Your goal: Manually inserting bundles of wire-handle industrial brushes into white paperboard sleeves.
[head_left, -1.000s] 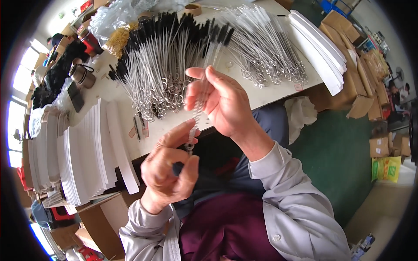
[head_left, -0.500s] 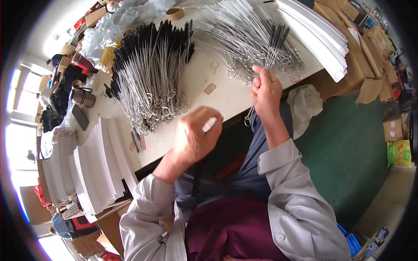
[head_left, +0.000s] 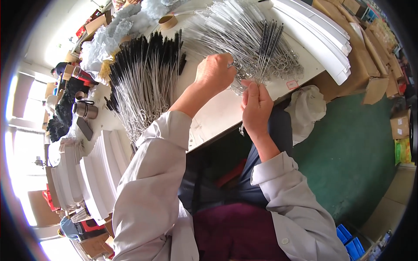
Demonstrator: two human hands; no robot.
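Note:
My right hand point(head_left: 257, 104) is closed around a small bunch of wire cleaning brushes with black bristles point(head_left: 271, 37). Their bristle ends point away from me, and the looped ends hang below the fist. My left hand point(head_left: 215, 71) reaches over the table, fingers curled at the ring handles of a heap of white-bristled wire brushes point(head_left: 217, 32). Its fingertips are partly hidden, so what they grip cannot be made out. Left of it lies a big pile of black-bristled wire brushes point(head_left: 146, 80), ring ends toward me, partly covered by my left sleeve.
White folded sheets point(head_left: 313, 35) lie at the table's far right, beside cardboard boxes point(head_left: 370, 56). More white stacks point(head_left: 98, 174) stand at the left. A tape roll point(head_left: 167, 21), a metal mug point(head_left: 85, 109) and a dark phone-like slab point(head_left: 84, 129) rest on the table point(head_left: 209, 117).
My left hand has moved away from me and to the right, from the table's near edge to the white-bristled heap. My right hand has shifted slightly left and nearer, still holding the brushes.

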